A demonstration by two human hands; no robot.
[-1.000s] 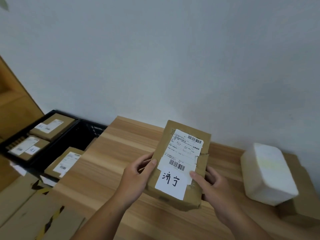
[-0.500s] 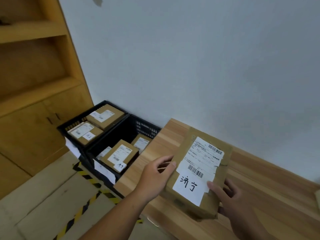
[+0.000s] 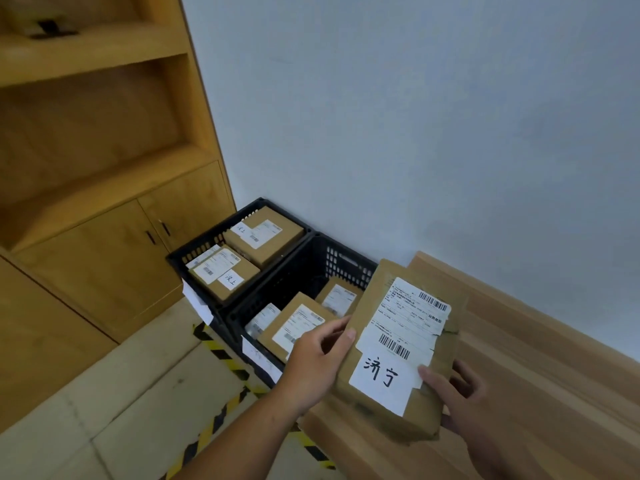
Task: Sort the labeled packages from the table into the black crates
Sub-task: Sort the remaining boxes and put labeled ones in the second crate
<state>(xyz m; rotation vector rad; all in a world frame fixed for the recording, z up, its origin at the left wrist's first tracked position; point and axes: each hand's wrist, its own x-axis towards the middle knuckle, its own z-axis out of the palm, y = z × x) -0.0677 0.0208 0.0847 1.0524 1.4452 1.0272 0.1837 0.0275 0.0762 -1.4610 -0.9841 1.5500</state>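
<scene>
the left hand (image 3: pixel 317 362) clasps the cardboard parcel (image 3: pixel 377 299) at its 9 o'clock edge, thumb over the top face and fingers curled underneath. the right hand (image 3: pixel 464 396) takes the 4 o'clock corner, thumb on the handwritten label (image 3: pixel 381 377) and fingers under the box. both grips are closed snugly on the parcel, neither spread wide. it is tilted with the label side up toward the camera, probably so the handwritten destination can be read and matched to a crate. the parcel appears raised clear of the wooden table (image 3: pixel 519 358), over its left end. at 10 o'clock from it the nearer black crate (image 3: pixel 332 258) stands on the floor beside the table end, with 3 labelled boxes visible inside. touching that one, further out at 10 o'clock, the farther black crate (image 3: pixel 194 252) holds at least 2 boxes with small handwritten tags. the parcel looks mid-carry, not yet in either crate.
</scene>
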